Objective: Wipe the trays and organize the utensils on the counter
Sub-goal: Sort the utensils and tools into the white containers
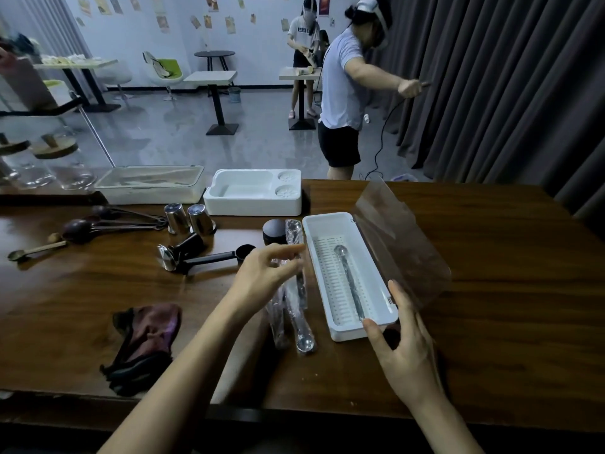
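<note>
Organizing step in hand: one spoon lay lengthwise in the white utensil box, whose clear lid stood open, while the wrapped spoons lay on the desk just beside the box's left wall. My right hand had its fingers straight and spread, thumb against the box's near end, apparently steadying it. My left hand hovered over the wrapped spoons with fingers curled at the film, though blur kept me from telling whether they had it pinched. My judgement was that the next move called for a firm hold on one wrapped spoon, carried over the wall and laid beside the first.
</note>
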A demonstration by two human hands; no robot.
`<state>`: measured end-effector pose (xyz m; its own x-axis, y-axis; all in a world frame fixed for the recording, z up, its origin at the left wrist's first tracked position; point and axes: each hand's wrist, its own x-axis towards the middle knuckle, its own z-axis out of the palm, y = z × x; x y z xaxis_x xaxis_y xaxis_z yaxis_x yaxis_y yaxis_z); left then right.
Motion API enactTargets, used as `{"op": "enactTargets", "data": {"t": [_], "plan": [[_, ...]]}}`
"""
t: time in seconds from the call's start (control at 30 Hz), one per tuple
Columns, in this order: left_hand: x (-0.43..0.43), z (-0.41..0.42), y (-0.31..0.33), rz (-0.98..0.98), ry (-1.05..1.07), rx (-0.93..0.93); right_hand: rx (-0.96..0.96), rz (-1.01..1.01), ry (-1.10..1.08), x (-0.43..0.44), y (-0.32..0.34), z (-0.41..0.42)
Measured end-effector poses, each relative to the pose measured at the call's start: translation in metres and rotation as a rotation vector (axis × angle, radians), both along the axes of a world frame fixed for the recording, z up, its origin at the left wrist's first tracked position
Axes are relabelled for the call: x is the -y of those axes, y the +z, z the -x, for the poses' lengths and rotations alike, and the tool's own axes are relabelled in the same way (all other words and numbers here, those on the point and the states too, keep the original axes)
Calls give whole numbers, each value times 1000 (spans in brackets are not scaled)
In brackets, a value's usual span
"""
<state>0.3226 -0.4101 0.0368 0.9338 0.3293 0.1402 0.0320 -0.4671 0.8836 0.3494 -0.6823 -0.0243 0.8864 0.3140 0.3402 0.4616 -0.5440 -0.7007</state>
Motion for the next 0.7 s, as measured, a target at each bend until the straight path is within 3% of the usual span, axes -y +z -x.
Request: {"op": "enactTargets", "data": {"t": [0.13,0.2,0.37,0.5,0.7], "plan": [[45,-20,9,-303,-5,24,-16,-6,2,-1,1,0],[59,-32,4,-475,27,-55,-56,-27,12,-1,3,2],[61,-48,-11,-662,-7,-169,-76,-44,4,-2,5,2],[56,-46,-13,-610,-26,-128,-65,-30,-10,-3,2,0],[26,-18,-31,-192,82,168,-35,-1,-14,-4,1,-1]]}}
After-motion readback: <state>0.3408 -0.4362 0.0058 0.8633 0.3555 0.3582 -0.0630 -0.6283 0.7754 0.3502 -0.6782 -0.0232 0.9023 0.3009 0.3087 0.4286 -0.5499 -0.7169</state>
